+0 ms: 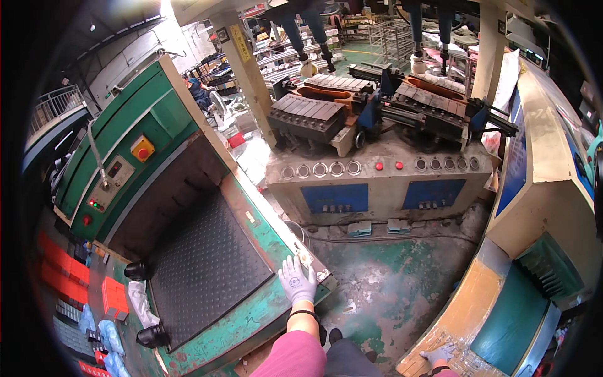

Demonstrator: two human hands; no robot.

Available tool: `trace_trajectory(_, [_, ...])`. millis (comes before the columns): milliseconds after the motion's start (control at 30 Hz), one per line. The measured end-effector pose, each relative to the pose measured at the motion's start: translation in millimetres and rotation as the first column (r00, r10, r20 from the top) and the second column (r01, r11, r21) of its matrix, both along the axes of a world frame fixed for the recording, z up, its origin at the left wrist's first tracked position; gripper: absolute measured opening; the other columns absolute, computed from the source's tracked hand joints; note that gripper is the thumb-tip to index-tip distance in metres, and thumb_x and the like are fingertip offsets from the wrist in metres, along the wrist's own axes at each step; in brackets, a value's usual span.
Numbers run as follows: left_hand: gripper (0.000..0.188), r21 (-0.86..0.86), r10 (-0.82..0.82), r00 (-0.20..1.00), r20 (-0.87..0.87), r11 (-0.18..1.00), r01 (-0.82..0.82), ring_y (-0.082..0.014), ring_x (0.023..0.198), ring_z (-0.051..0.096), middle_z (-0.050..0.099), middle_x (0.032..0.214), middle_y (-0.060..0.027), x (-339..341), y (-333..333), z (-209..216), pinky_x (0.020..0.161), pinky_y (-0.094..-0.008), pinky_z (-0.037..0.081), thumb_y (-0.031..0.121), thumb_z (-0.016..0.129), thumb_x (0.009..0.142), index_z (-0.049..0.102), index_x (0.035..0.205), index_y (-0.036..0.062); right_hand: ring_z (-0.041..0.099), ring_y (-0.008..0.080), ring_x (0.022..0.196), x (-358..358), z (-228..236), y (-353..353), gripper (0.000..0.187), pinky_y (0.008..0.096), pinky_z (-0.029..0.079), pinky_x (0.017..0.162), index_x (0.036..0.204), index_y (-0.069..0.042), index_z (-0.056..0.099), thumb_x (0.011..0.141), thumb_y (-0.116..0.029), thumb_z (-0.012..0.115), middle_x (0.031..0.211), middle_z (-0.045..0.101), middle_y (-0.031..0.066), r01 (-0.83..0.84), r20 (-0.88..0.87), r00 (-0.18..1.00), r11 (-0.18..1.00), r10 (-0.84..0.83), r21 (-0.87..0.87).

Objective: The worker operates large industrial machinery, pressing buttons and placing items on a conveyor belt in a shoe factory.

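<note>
My left hand [296,283], in a pale glove, lies with its fingers spread on the corner of a green machine [207,352] with a worn, pale edge. Nothing is held in it. A black studded mat [204,270] covers the machine's bed beside that hand. At the lower right, my right hand [440,354], also gloved, rests with fingers stretched out on a tan, worn-looking bench top [461,308]. It holds nothing that I can see. Two black rounded things [152,336] sit at the mat's left edge, with a grey-white cloth [141,303] between them.
Ahead stands a beige machine [377,195] with a row of gauges, red buttons and metal clamps. Two pedals [360,229] lie on the floor before it. A beige cabinet [540,195] rises at right. Red crates [115,298] stand at left. A person [200,92] is far back.
</note>
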State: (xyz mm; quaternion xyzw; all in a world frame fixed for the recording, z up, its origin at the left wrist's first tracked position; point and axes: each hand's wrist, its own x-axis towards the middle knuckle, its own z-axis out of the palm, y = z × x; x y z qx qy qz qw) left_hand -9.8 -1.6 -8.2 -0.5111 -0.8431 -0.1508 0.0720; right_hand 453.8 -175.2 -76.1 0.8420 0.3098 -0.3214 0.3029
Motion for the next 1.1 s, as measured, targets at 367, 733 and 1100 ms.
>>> trace_trajectory(367, [0.061,0.0,-0.015,1.0,0.005,1.0,0.015,-0.0299,0.14,0.035,0.043,0.149,-0.0123,4.6,5.4,0.8,0.118,-0.0475,0.02,0.044,0.057,0.088,0.048,0.139,0.012,0.007,0.036,0.151,33.2,-61.5,-17.8,0.154,0.0476,0.02,0.119,0.15,0.011,-0.008,0.054,-0.066,0.086,0.161,0.002,0.0268,0.051,0.044,0.997,0.989,-0.058,0.142])
trace_trajectory(733, [0.062,0.012,-0.007,1.0,0.008,1.0,0.007,-0.0298,0.141,0.035,0.044,0.149,-0.0137,0.4,2.9,-3.2,0.119,-0.0471,0.019,0.045,0.055,0.088,0.05,0.138,0.0089,0.007,0.0348,0.151,37.6,-77.6,-20.9,0.154,0.0499,0.022,0.118,0.149,0.011,-0.008,0.055,-0.069,0.083,0.161,0.0,0.026,0.034,0.024,0.999,0.993,-0.037,0.112])
trace_trajectory(1100, [0.06,0.003,-0.001,1.0,0.005,1.0,0.001,-0.0298,0.141,0.035,0.044,0.149,-0.0132,3.6,3.1,0.7,0.118,-0.0471,0.021,0.044,0.055,0.088,0.05,0.138,0.0102,0.006,0.0345,0.151,37.0,-75.6,-20.9,0.154,0.0503,0.021,0.119,0.149,0.012,-0.007,0.055,-0.069,0.083,0.161,0.002,0.0259,0.037,0.016,0.999,0.994,-0.039,0.105])
